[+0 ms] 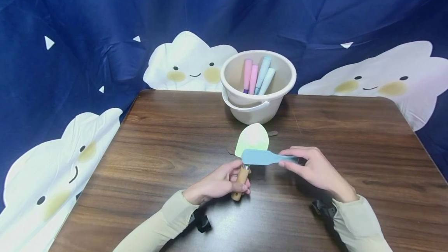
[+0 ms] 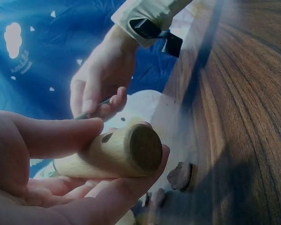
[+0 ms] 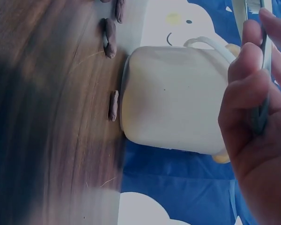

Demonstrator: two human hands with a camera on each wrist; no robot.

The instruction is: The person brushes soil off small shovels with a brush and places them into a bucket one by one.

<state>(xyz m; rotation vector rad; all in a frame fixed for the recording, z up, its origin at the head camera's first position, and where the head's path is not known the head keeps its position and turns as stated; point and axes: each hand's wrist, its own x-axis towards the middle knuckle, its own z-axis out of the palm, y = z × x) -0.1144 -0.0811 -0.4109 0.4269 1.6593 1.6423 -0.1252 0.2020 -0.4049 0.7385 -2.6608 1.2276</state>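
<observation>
My left hand grips the wooden handle of a small trowel, its thumb along the handle. The trowel's pale green and white blade points away from me toward the bucket. In the left wrist view the handle's round end faces the camera. My right hand pinches one end of a light blue spatula-shaped tool. The tool's wide end lies across the base of the trowel blade in the head view; whether they touch, I cannot tell. In the right wrist view, fingers partly hide this tool.
Behind the trowel stands a beige bucket with a white handle, holding several pink and light blue sticks. Small brown lumps lie on the wooden table near it. A blue curtain with clouds hangs behind.
</observation>
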